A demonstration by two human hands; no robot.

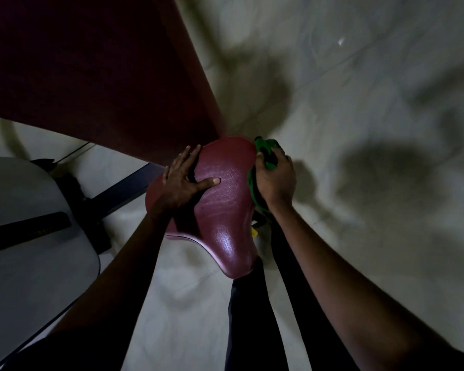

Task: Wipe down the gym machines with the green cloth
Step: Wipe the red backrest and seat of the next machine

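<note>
Dim room; pale tiled floor (359,236) with soft dark shadows across it from 12 to 4 o'clock. Large dark maroon pad (91,76) fills the frame from 9 to 12 o'clock, its lower corner ending just above the seat. Grey cover (24,263) at 8 o'clock, with a black strip (32,228) running across it. Maroon seat (225,210) at frame centre, glossy, narrow nose pointing to 6 o'clock. Dark bar (126,191) runs from the grey cover toward the seat's 9 o'clock side. Left hand (182,180) lies flat on the seat's top at its 10 o'clock side, fingers spread wide, thumb pointing toward seat centre; holds nothing. Right hand (276,180) at the seat's 2 o'clock edge, fingers curled round the green cloth (253,186). Cloth is bunched and pressed against the seat's right rim, some of it showing beyond the knuckles at 12 o'clock. Small yellow mark (254,232) under the seat's 4 o'clock edge; what it is cannot be told.
</note>
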